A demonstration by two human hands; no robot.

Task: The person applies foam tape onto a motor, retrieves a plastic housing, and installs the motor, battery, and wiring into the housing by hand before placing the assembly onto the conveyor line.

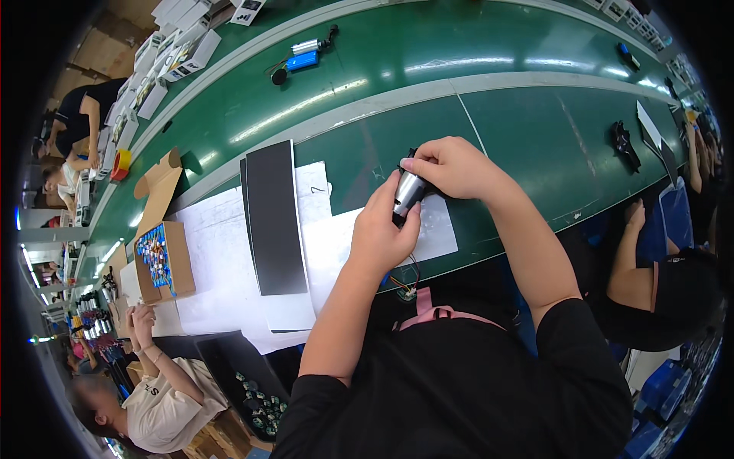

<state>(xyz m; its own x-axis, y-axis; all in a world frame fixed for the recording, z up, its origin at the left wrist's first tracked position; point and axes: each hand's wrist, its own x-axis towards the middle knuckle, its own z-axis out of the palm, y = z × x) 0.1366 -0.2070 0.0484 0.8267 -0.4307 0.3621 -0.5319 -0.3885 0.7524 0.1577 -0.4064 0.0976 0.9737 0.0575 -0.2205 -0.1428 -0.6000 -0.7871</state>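
A silver and black cylindrical housing [411,191] is tilted between my two hands, above the near edge of the green bench. My left hand [382,229] wraps its lower left side, with the fingers closed around it. From the upper right, my right hand [457,170] grips the black upper end, thumb pressed against it. My fingers hide part of that end. Thin wires and a small circuit board [408,294] hang below my left hand, by the bench edge. White sheets [440,229] lie under my hands.
Left of my hands lies a black flat panel [274,222], then a cardboard box [181,260] of small blue parts. A blue and silver assembly [304,60] sits on the far belt. A black part [625,147] lies on the right. Co-workers sit on both sides. A black bin [222,359] holds circuit boards.
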